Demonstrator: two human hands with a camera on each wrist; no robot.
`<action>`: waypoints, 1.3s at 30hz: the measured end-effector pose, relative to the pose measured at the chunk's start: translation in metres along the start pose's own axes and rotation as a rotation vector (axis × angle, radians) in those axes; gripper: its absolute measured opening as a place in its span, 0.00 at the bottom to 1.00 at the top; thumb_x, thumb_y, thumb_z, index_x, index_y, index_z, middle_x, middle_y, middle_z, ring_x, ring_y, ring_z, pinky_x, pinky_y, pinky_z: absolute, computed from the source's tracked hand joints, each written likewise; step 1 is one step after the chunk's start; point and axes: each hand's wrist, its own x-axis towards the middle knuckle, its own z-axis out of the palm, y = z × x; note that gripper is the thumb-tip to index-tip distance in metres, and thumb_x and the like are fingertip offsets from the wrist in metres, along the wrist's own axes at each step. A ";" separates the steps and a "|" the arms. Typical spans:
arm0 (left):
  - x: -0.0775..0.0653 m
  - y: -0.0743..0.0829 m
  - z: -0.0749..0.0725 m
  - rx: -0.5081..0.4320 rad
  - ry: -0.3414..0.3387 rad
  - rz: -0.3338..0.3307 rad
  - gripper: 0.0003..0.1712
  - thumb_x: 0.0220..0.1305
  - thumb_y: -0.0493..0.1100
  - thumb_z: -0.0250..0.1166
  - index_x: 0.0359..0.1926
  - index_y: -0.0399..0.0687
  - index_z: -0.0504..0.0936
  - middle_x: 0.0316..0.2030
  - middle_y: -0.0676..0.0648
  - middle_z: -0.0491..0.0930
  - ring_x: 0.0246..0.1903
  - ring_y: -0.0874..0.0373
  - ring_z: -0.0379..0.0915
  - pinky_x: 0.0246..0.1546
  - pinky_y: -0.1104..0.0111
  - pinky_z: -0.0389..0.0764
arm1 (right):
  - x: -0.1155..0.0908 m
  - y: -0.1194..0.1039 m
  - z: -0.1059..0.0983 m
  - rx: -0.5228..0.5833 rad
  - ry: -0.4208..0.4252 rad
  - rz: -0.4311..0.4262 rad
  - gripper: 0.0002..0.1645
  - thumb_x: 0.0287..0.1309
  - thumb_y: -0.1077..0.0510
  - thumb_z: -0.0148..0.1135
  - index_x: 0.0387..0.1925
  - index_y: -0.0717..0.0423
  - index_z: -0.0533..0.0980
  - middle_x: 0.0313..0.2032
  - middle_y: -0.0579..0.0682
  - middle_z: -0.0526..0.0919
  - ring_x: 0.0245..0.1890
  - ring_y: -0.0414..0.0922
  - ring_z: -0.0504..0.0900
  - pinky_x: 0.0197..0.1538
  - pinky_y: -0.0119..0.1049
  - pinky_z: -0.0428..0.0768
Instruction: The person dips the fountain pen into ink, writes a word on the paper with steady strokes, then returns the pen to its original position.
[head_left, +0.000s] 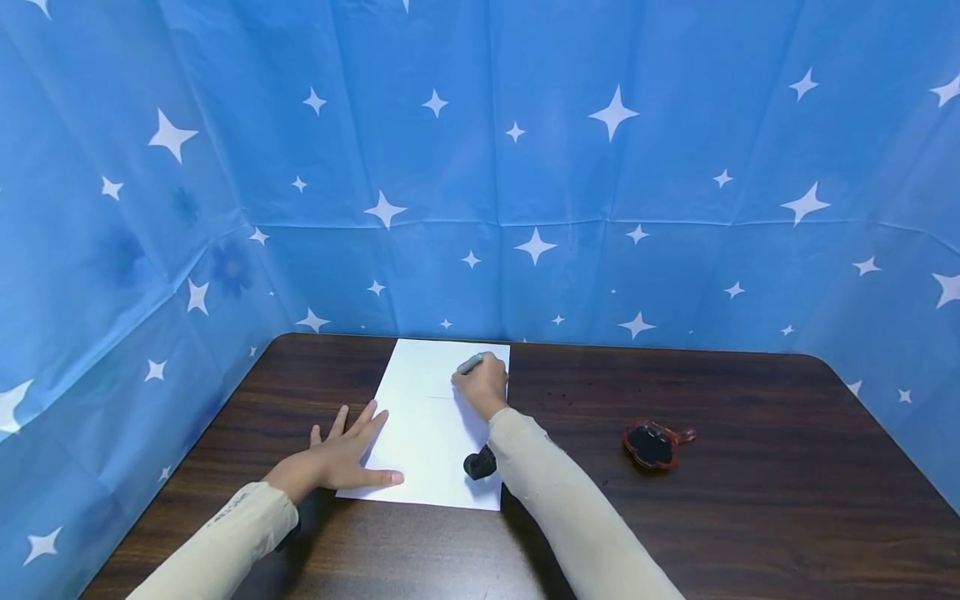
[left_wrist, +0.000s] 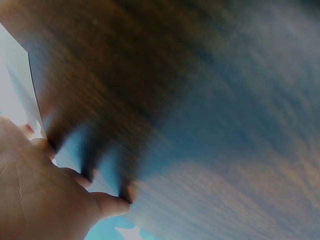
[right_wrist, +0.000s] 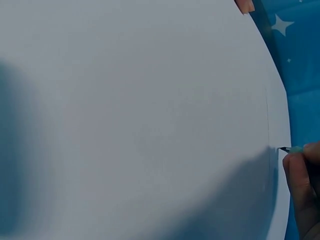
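Note:
A white sheet of paper lies on the dark wooden table. My right hand pinches a grey-green pen over the upper part of the sheet. In the right wrist view the pen's dark tip is right at the paper, beside a thin straight line running across the sheet. With fingers spread, my left hand lies at the sheet's left edge; its thumb and index fingertip overlap the paper, while other fingers reach over the wood.
To the right, a small red-rimmed object with a dark face and short handle lies on the table. A blue curtain with white stars hangs behind and left of the table. A black wrist camera sits under my right sleeve.

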 end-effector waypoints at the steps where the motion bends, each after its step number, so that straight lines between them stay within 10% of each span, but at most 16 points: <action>1: 0.000 0.000 0.000 -0.001 -0.001 0.000 0.65 0.50 0.78 0.59 0.76 0.45 0.43 0.75 0.38 0.32 0.70 0.29 0.21 0.56 0.26 0.28 | 0.000 0.000 0.000 -0.002 -0.002 0.002 0.05 0.48 0.64 0.71 0.22 0.56 0.81 0.23 0.49 0.83 0.30 0.48 0.82 0.53 0.47 0.76; 19: 0.003 -0.003 0.003 -0.003 0.006 0.007 0.67 0.48 0.79 0.58 0.75 0.45 0.43 0.75 0.38 0.31 0.70 0.28 0.19 0.55 0.26 0.25 | -0.005 0.000 -0.007 -0.030 -0.046 0.011 0.06 0.46 0.62 0.72 0.23 0.55 0.80 0.22 0.49 0.81 0.26 0.45 0.78 0.38 0.39 0.79; 39: 0.002 0.000 0.001 0.008 0.014 0.005 0.65 0.49 0.77 0.60 0.75 0.44 0.44 0.75 0.36 0.34 0.69 0.27 0.22 0.56 0.26 0.28 | -0.017 -0.001 -0.011 -0.066 -0.049 -0.083 0.07 0.46 0.63 0.71 0.18 0.56 0.81 0.17 0.48 0.81 0.23 0.43 0.79 0.45 0.44 0.79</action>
